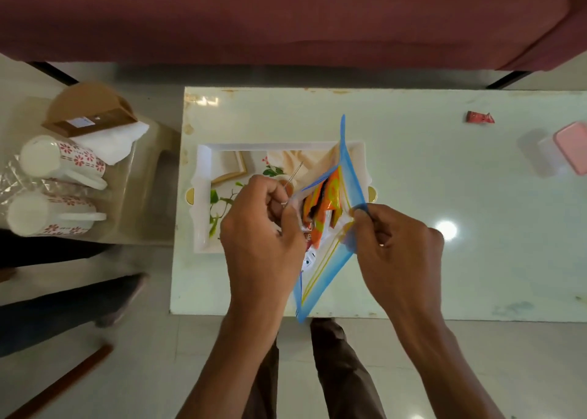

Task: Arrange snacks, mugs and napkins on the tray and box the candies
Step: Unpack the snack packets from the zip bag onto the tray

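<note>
Over the pale table (pixel 444 196), each hand (pixel 260 237) (pixel 400 247) pinches the zip bag (pixel 327 259) mouth apart, orange snack packets (pixel 320 215) inside.

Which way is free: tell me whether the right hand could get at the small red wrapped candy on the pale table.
Probably yes, but not at once. The right hand is pinching the blue-edged clear plastic zip bag and must let go; the table between it and the small red wrapped candy lies bare.

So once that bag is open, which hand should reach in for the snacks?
Probably the left hand: it is bunched at the mouth of the zip bag, right beside the orange snack packets, while the right hand pinches the far edge and can hold it open.
</note>
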A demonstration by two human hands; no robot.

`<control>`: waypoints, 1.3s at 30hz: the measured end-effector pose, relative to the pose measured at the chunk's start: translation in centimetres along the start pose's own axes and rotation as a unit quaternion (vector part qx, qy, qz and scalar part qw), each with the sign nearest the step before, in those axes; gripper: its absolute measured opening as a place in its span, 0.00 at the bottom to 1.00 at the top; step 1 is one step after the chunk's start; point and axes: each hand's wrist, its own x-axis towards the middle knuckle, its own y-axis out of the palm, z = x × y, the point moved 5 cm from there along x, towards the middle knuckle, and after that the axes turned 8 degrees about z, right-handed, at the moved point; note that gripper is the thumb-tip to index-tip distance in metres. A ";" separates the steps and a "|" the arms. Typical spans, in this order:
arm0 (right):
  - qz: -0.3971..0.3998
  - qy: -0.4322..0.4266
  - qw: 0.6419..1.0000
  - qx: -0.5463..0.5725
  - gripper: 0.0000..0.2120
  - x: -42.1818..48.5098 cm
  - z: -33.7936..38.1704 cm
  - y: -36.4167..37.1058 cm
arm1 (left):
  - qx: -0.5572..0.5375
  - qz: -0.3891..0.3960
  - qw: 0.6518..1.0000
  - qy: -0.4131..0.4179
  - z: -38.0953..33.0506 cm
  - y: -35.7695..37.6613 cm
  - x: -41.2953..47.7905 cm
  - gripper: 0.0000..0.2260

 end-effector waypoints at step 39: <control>0.193 0.058 0.969 -0.141 0.12 -0.3 7.7 7.5 | -0.109 0.020 0.994 -0.021 4.2 -11.4 -1.4 0.04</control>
